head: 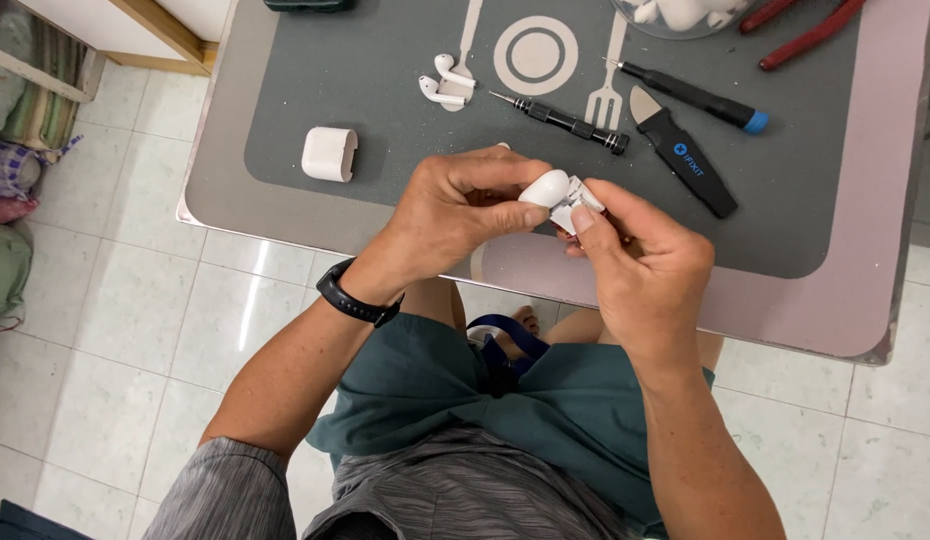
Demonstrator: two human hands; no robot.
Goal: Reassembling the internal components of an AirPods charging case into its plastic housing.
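L hand (455, 215) and R hand (645, 260) were both pinched shut on a small white earbud case part (560, 195), held over the table's near edge. Farther on the grey mat (385, 70): white case shell (330, 153), 2 earbuds (442, 82), black screwdriver (565, 120), pry tool (682, 160).

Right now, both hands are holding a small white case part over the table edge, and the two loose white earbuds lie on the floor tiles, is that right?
Not quite. In the head view the two earbuds lie on the grey mat on the table, not on the floor. The left hand and right hand do hold the white case part together.
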